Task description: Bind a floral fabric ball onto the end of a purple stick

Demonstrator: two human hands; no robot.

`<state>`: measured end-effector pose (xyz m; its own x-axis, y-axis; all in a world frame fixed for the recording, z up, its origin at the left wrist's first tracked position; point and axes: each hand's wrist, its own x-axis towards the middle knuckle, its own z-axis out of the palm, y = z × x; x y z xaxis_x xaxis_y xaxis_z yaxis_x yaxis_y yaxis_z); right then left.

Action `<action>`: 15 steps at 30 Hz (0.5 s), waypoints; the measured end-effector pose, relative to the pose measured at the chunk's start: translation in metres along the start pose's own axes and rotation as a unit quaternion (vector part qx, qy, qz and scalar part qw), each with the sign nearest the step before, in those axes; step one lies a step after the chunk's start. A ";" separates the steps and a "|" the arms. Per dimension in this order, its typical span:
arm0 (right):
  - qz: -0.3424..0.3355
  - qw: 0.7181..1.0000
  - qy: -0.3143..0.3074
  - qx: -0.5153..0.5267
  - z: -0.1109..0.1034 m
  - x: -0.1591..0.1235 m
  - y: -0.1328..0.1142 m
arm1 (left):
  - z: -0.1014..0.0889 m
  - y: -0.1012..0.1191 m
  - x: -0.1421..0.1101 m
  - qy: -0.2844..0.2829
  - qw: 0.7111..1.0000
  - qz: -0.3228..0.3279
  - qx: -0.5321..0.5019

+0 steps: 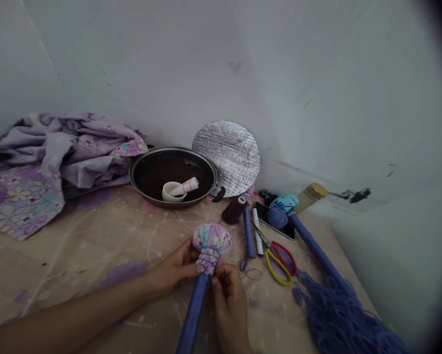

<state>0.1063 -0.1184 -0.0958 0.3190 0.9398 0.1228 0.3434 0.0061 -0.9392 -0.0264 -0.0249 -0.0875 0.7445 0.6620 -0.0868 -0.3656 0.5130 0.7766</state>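
A blue-wrapped stick with a padded floral cloth head [211,237] stands tilted in the middle, its handle [192,314] running down toward me. Blue yarn [207,256] is bound around the gathered cloth below the head. My left hand [182,265] is closed around this neck from the left, thumb across the front. On the right side, my right hand [230,300] has thumb and forefinger pinched together beside the lower edge of the cloth. What lies in that pinch is too small to make out. A loop of thread [253,274] lies right of it.
Behind are a dark pan [136,179] with a small white cup [174,198], a silver foil disc [228,157] and heaped floral cloth [77,157]. To the right lie a thread spool [234,211], marker [258,233], scissors [280,263], another blue stick [319,250] and tangled blue yarn [346,319].
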 end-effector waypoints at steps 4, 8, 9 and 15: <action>0.002 1.000 -0.004 0.003 -0.001 0.002 -0.002 | 0.000 0.000 0.000 0.004 1.000 0.000 0.001; -0.018 1.000 -0.014 -0.021 -0.005 0.002 -0.007 | -0.001 0.000 -0.001 0.023 0.999 -0.023 -0.006; -0.025 0.999 -0.015 -0.029 -0.006 0.002 -0.007 | -0.002 -0.001 0.000 0.024 0.999 -0.025 -0.006; -0.066 0.995 -0.009 -0.070 -0.004 0.003 -0.007 | -0.003 -0.002 0.001 0.008 1.000 -0.011 -0.021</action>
<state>0.1079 -0.1166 -0.0874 0.2473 0.9401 0.2348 0.5019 0.0830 -0.8609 -0.0267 -0.0240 -0.0910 0.7432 0.6594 -0.1134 -0.3729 0.5489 0.7481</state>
